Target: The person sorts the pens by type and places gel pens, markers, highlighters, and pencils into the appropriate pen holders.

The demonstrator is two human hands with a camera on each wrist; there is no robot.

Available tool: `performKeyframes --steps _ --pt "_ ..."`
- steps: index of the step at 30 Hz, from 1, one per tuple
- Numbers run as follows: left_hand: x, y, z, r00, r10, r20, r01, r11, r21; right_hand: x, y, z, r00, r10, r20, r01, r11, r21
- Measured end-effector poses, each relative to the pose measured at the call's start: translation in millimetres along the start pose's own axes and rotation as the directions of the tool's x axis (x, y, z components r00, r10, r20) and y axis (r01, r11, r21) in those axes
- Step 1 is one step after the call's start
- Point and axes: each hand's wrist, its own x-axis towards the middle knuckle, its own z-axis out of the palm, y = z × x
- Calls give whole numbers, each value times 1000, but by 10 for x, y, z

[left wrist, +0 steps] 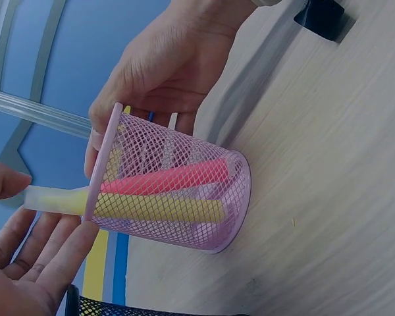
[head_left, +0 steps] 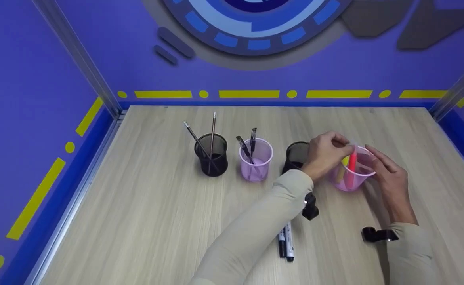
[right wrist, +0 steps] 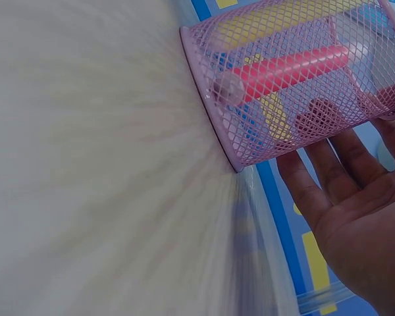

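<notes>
A pink mesh pen cup (head_left: 361,179) stands upright at the right of the table. Inside it are a pink highlighter (right wrist: 289,71) and a yellow highlighter (left wrist: 161,207), whose pale cap sticks out above the rim. My left hand (head_left: 327,152) reaches over from the left, pinching that cap between thumb and fingers at the cup's mouth. Along the cup's right side my right hand (head_left: 392,182) grips it near the rim, fingers against the mesh. Beside the left wrist, a black mesh cup (head_left: 295,154) is partly hidden by that hand.
Farther left stand a pink mesh cup (head_left: 256,172) with two black pens and a black mesh cup (head_left: 212,166) with two pencils. Two markers (head_left: 289,241) lie near the front, partly under the left sleeve. Blue panels (head_left: 255,79) border the table's back and sides.
</notes>
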Motion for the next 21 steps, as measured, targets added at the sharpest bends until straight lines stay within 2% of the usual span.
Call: performKeyframes --steps 8,15,21 --pt "-6 -4 -1 999 33 3 -33 999 -3 4 5 -12 999 38 13 -37 997 -61" --pt "-30 14 -35 996 82 -18 -81 997 17 2 -14 -9 996 83 12 -83 996 -32" --pt "-37 59 -94 996 88 -28 -87 996 6 -1 -9 -6 998 59 6 -59 997 -57"
